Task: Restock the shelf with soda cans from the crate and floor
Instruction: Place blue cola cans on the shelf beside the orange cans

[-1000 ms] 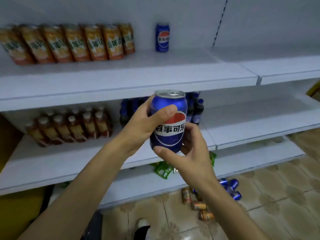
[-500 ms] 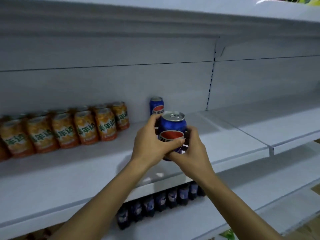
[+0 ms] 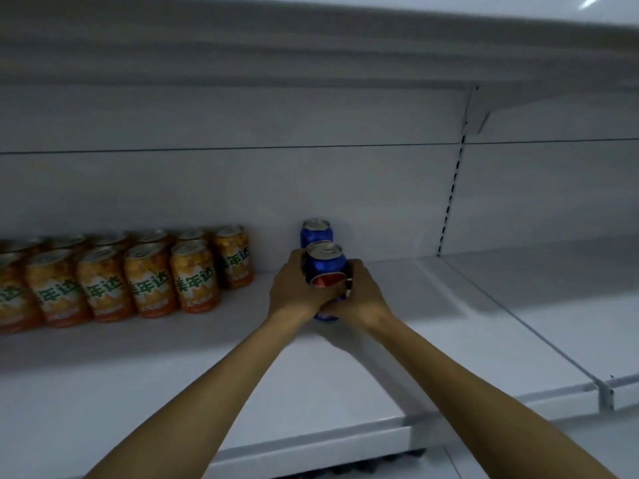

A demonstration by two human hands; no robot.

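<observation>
A blue soda can (image 3: 325, 263) stands upright on the white shelf (image 3: 242, 368), held from both sides. My left hand (image 3: 294, 291) wraps its left side and my right hand (image 3: 359, 294) wraps its right side. Its base looks to be resting on the shelf board. Directly behind it, against the back wall, stands a second blue soda can (image 3: 315, 231), mostly hidden by the held one.
Two rows of orange soda cans (image 3: 145, 274) fill the shelf to the left, with a gap between them and the blue cans. A bare shelf section (image 3: 553, 305) lies to the right past the slotted upright (image 3: 449, 202). Another shelf overhangs above.
Both hands carried the blue can up from chest height onto the shelf and pushed it back, right in front of the other blue can. My view rose toward the shelf.
</observation>
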